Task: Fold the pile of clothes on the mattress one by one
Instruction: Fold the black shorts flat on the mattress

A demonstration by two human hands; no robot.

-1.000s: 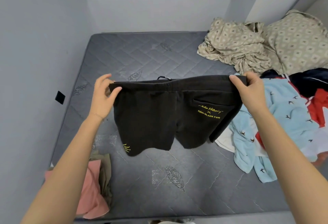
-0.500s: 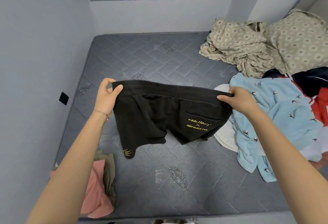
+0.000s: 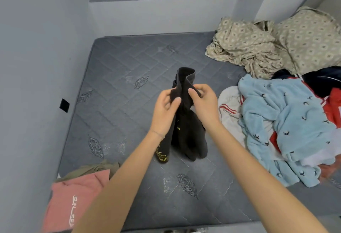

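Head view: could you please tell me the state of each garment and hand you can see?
black shorts: doubled over, hanging from both hands.
left hand: pinches the shorts' top edge.
right hand: pinches the same edge.
pink shirt: folded, lying on the mattress.
light blue garment: unfolded, crumpled.
patterned bedding: crumpled.
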